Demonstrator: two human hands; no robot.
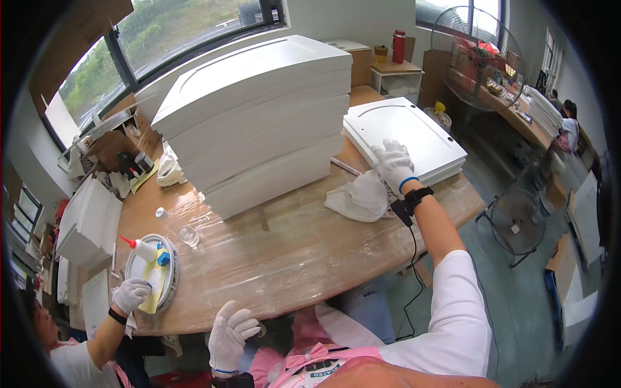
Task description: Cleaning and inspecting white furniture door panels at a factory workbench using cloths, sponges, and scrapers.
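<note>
Where the film-glossed tabletop [278, 275] reaches its right end, a low stack of smooth white panels [427, 123] lies under the person's fabric-gloved right hand [393, 167], fingers slightly apart on the flat top. Beside that wrist slumps a soft, crumpled white cloth [362, 199]. Off the near edge hovers the gloved left hand [231, 336], fingers loosely bent, thumb apart.

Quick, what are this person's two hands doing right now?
Left hand: open, fingers loosely bent, nothing visible in it.
Right hand: open, resting on a white grooved panel, no grip visible.
</note>
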